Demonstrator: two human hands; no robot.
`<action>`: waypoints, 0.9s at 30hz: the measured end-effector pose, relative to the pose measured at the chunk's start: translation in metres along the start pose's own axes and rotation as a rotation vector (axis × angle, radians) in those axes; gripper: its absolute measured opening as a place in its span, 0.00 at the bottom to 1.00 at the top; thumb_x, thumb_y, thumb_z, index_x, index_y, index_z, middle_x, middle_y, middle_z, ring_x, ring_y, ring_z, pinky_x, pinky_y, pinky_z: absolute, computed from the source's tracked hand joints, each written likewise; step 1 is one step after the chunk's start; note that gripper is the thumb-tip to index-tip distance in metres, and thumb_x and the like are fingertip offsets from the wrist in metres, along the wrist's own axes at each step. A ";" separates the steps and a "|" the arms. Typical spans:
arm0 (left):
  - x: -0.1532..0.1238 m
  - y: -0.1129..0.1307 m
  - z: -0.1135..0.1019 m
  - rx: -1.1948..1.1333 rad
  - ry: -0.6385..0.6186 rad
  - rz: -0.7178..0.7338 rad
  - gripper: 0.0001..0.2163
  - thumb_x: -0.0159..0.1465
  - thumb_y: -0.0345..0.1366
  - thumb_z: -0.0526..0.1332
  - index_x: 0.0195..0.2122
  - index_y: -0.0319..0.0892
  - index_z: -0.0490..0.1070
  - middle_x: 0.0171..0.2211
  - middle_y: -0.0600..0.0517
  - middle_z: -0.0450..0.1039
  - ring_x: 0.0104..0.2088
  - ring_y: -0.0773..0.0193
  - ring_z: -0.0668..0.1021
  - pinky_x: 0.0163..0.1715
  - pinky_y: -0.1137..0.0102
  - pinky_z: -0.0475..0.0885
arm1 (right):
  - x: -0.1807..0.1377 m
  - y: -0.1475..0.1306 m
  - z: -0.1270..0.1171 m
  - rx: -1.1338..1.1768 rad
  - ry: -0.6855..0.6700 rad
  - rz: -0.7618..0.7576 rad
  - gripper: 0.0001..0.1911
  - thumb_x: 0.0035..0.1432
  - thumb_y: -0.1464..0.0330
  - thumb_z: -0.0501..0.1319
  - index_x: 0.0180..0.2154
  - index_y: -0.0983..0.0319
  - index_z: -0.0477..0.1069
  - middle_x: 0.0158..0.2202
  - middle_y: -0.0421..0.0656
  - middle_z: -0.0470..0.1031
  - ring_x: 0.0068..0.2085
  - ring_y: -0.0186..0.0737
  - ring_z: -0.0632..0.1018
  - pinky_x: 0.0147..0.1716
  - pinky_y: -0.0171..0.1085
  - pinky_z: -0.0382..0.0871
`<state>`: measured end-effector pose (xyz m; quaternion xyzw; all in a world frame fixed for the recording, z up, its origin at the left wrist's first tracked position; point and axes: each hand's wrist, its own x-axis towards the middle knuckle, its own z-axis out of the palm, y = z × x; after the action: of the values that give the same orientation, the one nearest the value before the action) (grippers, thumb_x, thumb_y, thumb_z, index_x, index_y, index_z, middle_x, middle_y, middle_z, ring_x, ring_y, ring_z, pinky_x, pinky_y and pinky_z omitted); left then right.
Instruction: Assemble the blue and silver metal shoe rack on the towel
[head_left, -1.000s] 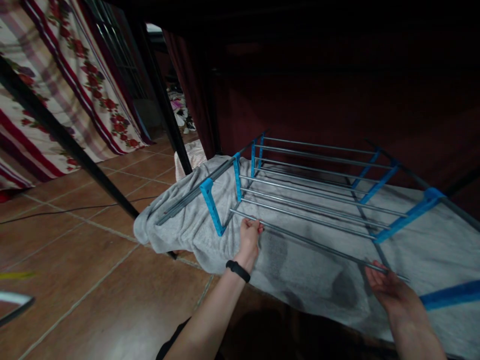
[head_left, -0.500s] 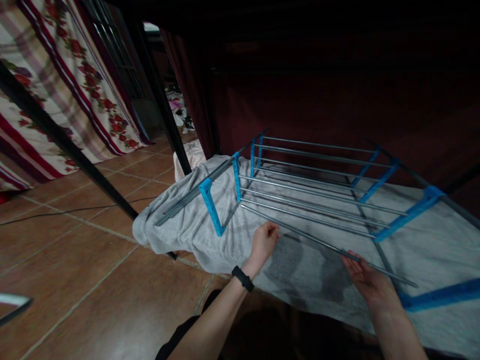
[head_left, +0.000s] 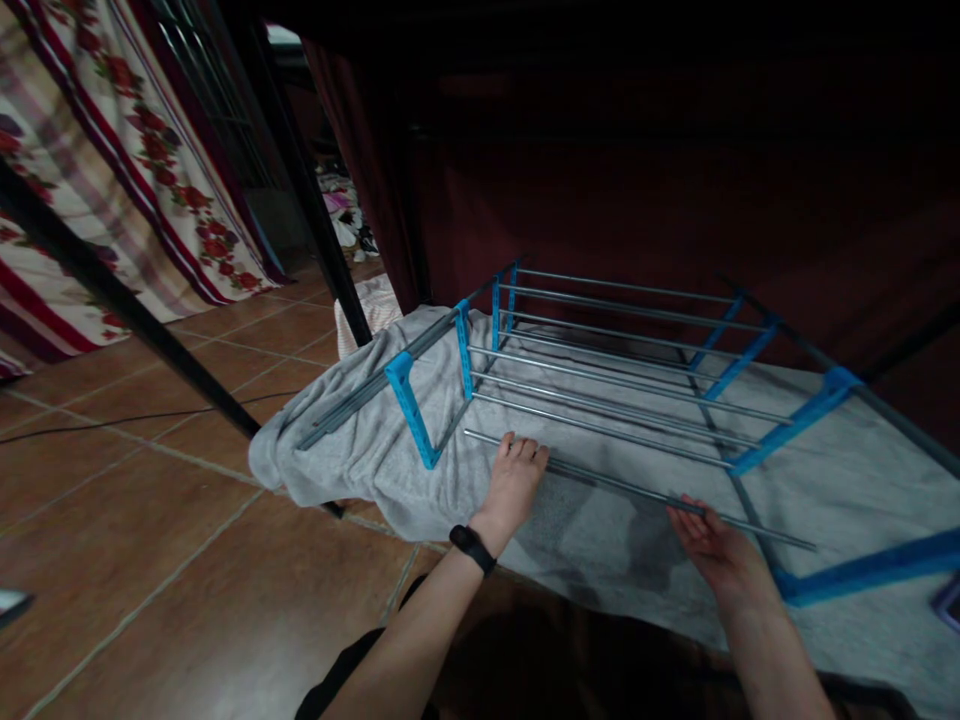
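A loose metal rod (head_left: 607, 480) lies across the front of a rack made of blue plastic brackets and metal rods. My left hand (head_left: 516, 480), a black band on its wrist, has its fingers closed over the rod near its left end. Farther along, my right hand (head_left: 705, 545) grips the rod from below, palm turned up. Behind it, several fixed rods (head_left: 600, 415) run between the left and right blue brackets. At the front left stands a blue bracket (head_left: 411, 412) with no rod in it; opposite is another blue bracket (head_left: 870, 568).
The rack rests on a grey blanket (head_left: 337, 480) spread over a low surface. Black metal posts (head_left: 311, 190) stand on the left, with a floral curtain (head_left: 150, 150) beyond. A cable (head_left: 150, 425) crosses the tiled floor. A dark device's corner (head_left: 948, 604) shows at the right edge.
My left hand has closed onto the rod from just beside it. The rod's left end has shifted away from the fixed rods, toward me. The right hand stays on the rod.
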<state>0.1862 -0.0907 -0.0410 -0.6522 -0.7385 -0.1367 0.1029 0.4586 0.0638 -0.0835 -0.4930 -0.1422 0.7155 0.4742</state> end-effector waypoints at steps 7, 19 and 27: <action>0.001 0.003 -0.005 0.052 -0.103 0.023 0.11 0.65 0.25 0.51 0.43 0.40 0.70 0.40 0.46 0.72 0.41 0.58 0.73 0.47 0.61 0.65 | 0.003 -0.004 -0.004 -0.011 0.016 0.014 0.12 0.63 0.76 0.49 0.32 0.62 0.68 0.34 0.42 0.75 0.35 0.34 0.79 0.33 0.37 0.80; -0.001 0.009 -0.004 0.082 -0.150 0.041 0.12 0.62 0.22 0.53 0.44 0.40 0.69 0.41 0.46 0.72 0.42 0.58 0.73 0.45 0.63 0.65 | 0.001 -0.007 -0.003 -0.016 0.005 0.038 0.12 0.61 0.78 0.48 0.33 0.63 0.68 0.34 0.43 0.75 0.35 0.35 0.79 0.32 0.38 0.80; 0.000 0.010 -0.003 0.000 -0.149 0.062 0.11 0.64 0.24 0.52 0.43 0.39 0.70 0.41 0.44 0.72 0.43 0.56 0.73 0.46 0.61 0.66 | 0.000 -0.004 -0.003 -0.024 -0.005 0.047 0.11 0.61 0.78 0.49 0.32 0.62 0.68 0.34 0.43 0.75 0.36 0.35 0.79 0.33 0.38 0.80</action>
<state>0.1964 -0.0903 -0.0377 -0.6832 -0.7235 -0.0845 0.0518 0.4636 0.0655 -0.0824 -0.5000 -0.1405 0.7258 0.4511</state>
